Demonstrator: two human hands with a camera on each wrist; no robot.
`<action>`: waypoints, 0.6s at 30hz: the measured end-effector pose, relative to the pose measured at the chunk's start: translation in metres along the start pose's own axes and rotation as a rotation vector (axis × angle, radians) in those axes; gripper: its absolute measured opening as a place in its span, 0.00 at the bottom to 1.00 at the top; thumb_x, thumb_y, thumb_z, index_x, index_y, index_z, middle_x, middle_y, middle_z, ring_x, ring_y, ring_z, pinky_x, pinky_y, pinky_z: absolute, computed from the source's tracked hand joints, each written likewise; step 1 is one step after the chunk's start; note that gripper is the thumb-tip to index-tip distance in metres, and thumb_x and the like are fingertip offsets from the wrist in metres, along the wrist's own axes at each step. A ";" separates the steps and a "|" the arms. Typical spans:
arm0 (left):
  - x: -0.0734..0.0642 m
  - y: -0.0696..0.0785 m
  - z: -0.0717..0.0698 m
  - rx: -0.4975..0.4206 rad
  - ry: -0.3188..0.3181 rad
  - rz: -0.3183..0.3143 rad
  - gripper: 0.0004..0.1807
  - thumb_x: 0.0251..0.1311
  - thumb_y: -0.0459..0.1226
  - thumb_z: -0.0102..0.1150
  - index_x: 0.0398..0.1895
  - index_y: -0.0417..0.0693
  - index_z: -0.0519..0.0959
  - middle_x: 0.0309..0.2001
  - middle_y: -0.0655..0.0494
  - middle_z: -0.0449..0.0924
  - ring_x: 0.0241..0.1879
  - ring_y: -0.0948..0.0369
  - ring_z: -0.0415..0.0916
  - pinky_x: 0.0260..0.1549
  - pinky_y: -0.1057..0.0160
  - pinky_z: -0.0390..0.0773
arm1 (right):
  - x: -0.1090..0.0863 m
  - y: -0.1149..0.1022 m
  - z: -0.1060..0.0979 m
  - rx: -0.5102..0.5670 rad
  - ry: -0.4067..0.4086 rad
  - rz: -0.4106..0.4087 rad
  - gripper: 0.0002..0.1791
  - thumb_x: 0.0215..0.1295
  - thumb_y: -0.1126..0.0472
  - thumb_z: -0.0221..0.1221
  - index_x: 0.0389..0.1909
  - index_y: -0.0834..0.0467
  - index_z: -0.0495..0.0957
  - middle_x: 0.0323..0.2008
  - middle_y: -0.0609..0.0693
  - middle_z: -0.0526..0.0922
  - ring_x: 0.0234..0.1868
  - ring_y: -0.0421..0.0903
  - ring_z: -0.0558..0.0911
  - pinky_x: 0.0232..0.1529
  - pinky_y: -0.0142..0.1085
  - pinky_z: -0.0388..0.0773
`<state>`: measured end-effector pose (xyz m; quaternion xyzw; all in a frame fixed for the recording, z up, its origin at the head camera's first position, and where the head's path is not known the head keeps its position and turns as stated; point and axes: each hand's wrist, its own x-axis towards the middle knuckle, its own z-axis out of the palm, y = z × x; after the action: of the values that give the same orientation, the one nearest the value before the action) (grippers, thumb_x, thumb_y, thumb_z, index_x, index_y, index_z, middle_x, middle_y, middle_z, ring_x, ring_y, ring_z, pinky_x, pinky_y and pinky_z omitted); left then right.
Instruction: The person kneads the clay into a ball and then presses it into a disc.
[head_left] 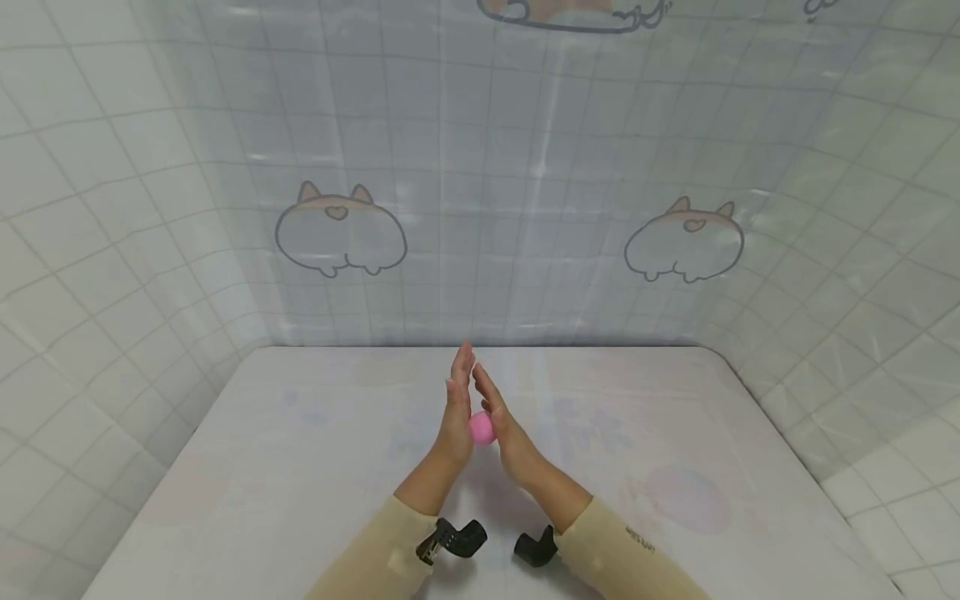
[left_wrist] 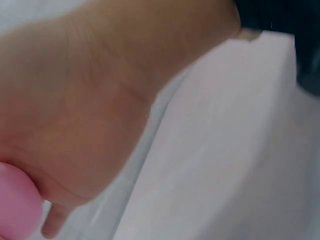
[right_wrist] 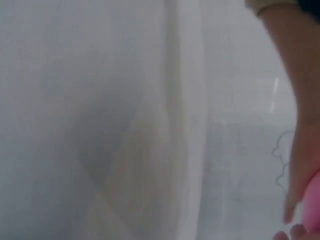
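A round pink ball (head_left: 482, 428), smooth like clay or dough, is pressed between two facing palms in the head view. My left hand (head_left: 455, 421) stands on its left side with straight fingers pointing away. From the right, my right hand (head_left: 508, 429) leans against it, its fingers also straight and slanting toward the left fingertips. In the left wrist view the pink ball (left_wrist: 19, 202) touches the left palm (left_wrist: 75, 115). At the right edge of the right wrist view, part of the ball (right_wrist: 312, 205) shows beside the right hand (right_wrist: 304, 160).
Beneath the hands spreads a pale table (head_left: 300, 483) with faint prints. Grid-patterned curtains with cartoon animal drawings (head_left: 341, 233) hang behind it and at both sides. Black wrist mounts (head_left: 461, 539) sit at the beige sleeves (head_left: 382, 550).
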<state>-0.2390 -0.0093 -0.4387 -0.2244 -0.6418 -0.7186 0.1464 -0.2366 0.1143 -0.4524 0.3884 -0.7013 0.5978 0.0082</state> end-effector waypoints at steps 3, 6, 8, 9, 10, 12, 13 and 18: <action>0.002 -0.002 -0.002 0.032 0.034 -0.017 0.51 0.68 0.71 0.16 0.81 0.45 0.40 0.80 0.43 0.38 0.78 0.48 0.33 0.70 0.34 0.33 | -0.001 -0.007 0.002 0.034 -0.033 -0.025 0.44 0.75 0.29 0.20 0.81 0.52 0.35 0.80 0.57 0.41 0.79 0.55 0.43 0.72 0.64 0.46; 0.002 -0.005 -0.003 0.065 0.060 -0.038 0.49 0.69 0.70 0.16 0.81 0.47 0.42 0.80 0.46 0.37 0.79 0.49 0.32 0.70 0.34 0.33 | -0.002 -0.012 0.002 0.076 -0.053 -0.037 0.43 0.75 0.30 0.20 0.81 0.53 0.35 0.80 0.57 0.42 0.79 0.55 0.43 0.72 0.64 0.44; 0.002 -0.009 -0.004 0.075 0.061 -0.062 0.46 0.71 0.68 0.16 0.81 0.48 0.42 0.81 0.48 0.37 0.79 0.49 0.32 0.70 0.35 0.33 | -0.001 -0.014 0.002 0.079 -0.048 -0.056 0.44 0.75 0.30 0.20 0.81 0.53 0.35 0.80 0.59 0.42 0.79 0.56 0.43 0.72 0.63 0.43; 0.001 -0.010 -0.004 0.080 0.058 -0.075 0.46 0.71 0.68 0.15 0.81 0.49 0.42 0.81 0.49 0.37 0.79 0.49 0.33 0.71 0.35 0.34 | -0.001 -0.015 0.002 0.081 -0.040 -0.067 0.44 0.75 0.30 0.19 0.81 0.54 0.35 0.79 0.61 0.42 0.79 0.55 0.43 0.73 0.62 0.43; 0.001 -0.012 -0.004 0.083 0.051 -0.092 0.45 0.71 0.67 0.15 0.81 0.50 0.42 0.81 0.49 0.37 0.79 0.49 0.33 0.71 0.35 0.35 | 0.000 -0.015 0.001 0.072 -0.029 -0.078 0.44 0.75 0.30 0.19 0.81 0.54 0.35 0.79 0.62 0.43 0.79 0.55 0.43 0.74 0.59 0.44; 0.000 -0.015 -0.004 0.089 0.035 -0.133 0.45 0.70 0.69 0.14 0.82 0.52 0.42 0.81 0.50 0.37 0.79 0.49 0.33 0.70 0.34 0.35 | 0.001 -0.016 0.000 0.056 -0.005 -0.096 0.44 0.75 0.30 0.19 0.81 0.55 0.35 0.79 0.63 0.43 0.79 0.54 0.44 0.75 0.52 0.44; -0.001 -0.016 -0.003 0.091 0.023 -0.152 0.46 0.69 0.69 0.13 0.82 0.53 0.41 0.81 0.50 0.36 0.79 0.49 0.32 0.70 0.33 0.35 | 0.002 -0.016 -0.001 0.053 0.007 -0.103 0.44 0.75 0.30 0.19 0.81 0.55 0.35 0.79 0.63 0.44 0.79 0.54 0.44 0.76 0.48 0.44; -0.003 -0.016 -0.001 0.117 -0.065 -0.168 0.45 0.69 0.69 0.11 0.82 0.54 0.41 0.81 0.51 0.37 0.79 0.48 0.31 0.67 0.29 0.33 | 0.007 -0.019 -0.007 0.040 0.074 -0.101 0.45 0.75 0.30 0.20 0.81 0.56 0.35 0.80 0.60 0.42 0.79 0.53 0.42 0.75 0.48 0.41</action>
<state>-0.2447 -0.0088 -0.4545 -0.1842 -0.7037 -0.6818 0.0776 -0.2338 0.1172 -0.4312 0.4009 -0.6680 0.6244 0.0565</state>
